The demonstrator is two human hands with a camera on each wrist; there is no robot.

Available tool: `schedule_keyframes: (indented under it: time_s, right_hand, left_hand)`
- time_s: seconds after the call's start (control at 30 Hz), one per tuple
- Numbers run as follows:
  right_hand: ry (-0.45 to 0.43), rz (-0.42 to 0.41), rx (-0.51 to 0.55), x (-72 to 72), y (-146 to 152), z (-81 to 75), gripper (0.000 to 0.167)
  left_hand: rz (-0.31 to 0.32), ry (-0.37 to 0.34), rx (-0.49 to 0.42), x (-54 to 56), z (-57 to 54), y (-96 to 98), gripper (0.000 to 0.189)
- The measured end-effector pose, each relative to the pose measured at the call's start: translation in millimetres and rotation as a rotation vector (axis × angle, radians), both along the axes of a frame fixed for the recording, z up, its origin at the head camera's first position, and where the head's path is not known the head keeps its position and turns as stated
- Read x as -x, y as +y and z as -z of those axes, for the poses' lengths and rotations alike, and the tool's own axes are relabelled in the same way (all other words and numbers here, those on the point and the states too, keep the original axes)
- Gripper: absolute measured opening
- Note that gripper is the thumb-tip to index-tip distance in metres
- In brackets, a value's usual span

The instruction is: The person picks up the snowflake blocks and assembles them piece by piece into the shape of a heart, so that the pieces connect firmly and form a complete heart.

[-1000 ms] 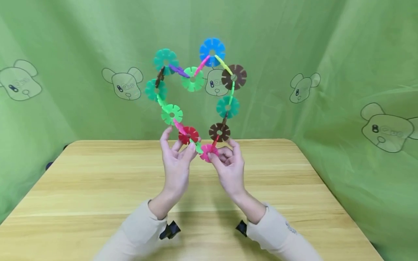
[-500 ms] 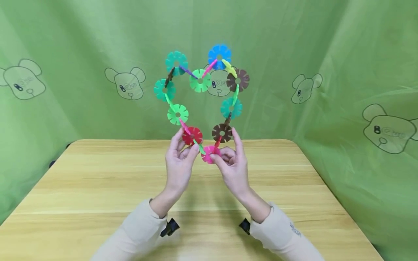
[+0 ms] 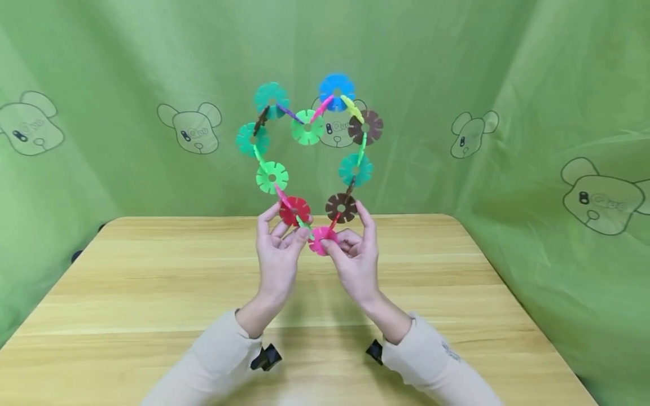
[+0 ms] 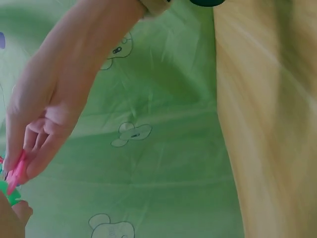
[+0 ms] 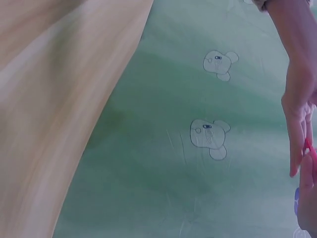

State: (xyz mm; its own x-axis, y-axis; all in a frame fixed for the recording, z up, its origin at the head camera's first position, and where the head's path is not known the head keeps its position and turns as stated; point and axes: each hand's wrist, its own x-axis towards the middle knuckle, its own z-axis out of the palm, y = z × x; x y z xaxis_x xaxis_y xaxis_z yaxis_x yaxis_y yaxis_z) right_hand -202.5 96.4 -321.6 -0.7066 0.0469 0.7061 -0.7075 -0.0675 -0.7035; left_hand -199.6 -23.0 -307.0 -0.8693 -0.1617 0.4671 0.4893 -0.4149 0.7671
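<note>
A heart-shaped loop of notched plastic snowflake discs is held up above the table in the head view. A blue disc tops its right lobe, and a light green disc forms the dip. At the lower left, my left hand pinches a small green disc seen edge-on, beside the red disc. My right hand pinches the pink disc at the bottom point, its index finger raised near a brown disc. The left wrist view also shows the pink disc.
The wooden table lies below both hands. Green curtains printed with bear heads surround it behind and at the sides. Black wrist-worn devices show under the sleeve cuffs.
The loop swung slightly right, then back left, and its top sits a little lower than a second ago. Both hands keep their hold.
</note>
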Motion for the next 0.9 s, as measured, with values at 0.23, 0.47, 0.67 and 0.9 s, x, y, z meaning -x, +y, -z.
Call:
schedule_keyframes:
  time_s: [0.23,0.47,0.67,0.9]
  right_hand:
    - [-0.019,0.015,0.054,-0.4,-5.4,-4.5,0.077]
    - [-0.006,-0.055,-0.024,0.4,3.7,-12.5,0.077]
    - [-0.038,-0.098,-0.026,1.1,3.2,-13.9,0.076]
    - [-0.057,-0.114,0.03,1.0,-6.0,-9.8,0.075]
  left_hand:
    - [-0.005,0.056,-0.047,0.5,-3.2,2.9,0.049]
    - [0.053,0.053,0.088,5.4,-7.3,-11.2,0.056]
    - [0.087,0.028,0.136,7.4,-9.2,-18.1,0.063]
    - [0.063,0.035,-0.009,4.0,-4.7,-12.0,0.058]
